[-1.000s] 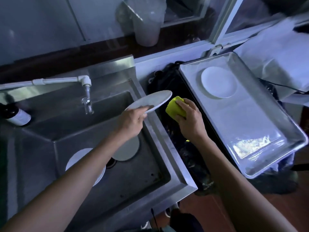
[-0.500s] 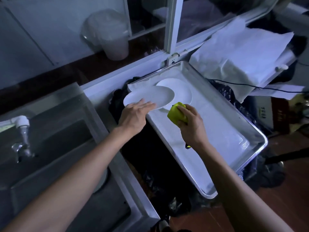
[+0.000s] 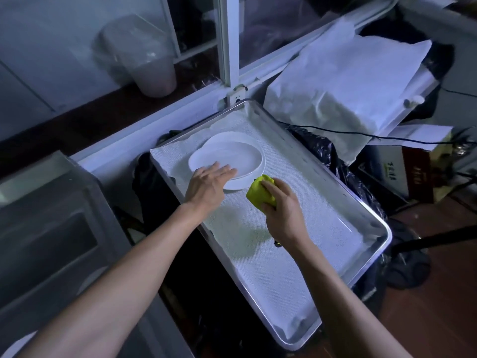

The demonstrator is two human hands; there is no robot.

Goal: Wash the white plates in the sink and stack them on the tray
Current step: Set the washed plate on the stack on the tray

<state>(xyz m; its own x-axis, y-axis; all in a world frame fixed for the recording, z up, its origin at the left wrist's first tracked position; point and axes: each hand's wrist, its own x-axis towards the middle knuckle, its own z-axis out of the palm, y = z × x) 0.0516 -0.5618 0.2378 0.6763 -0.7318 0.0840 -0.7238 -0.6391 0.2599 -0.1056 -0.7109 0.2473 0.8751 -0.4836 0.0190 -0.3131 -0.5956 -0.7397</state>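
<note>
I have my left hand [image 3: 209, 186] flat over the near-left rim of the top white plate [image 3: 227, 161], fingers [image 3: 224, 172] straight and spread, resting on it rather than curled. The plate sits slightly off-centre on another plate at the tray's [image 3: 361, 257] far end; whether it has fully settled I can't quite tell. My right hand [image 3: 281, 205] grips the yellow sponge [image 3: 259, 193] just beside the stack, toward me.

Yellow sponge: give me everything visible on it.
The yellow sponge is a bright yellow-green pad that looks soft. It sits squeezed in the right hand, whose fingers curl over its top, so much of it is hidden. It is held above the tray, just in front of the stacked white plates. Whether it touches them cannot be told.
</note>
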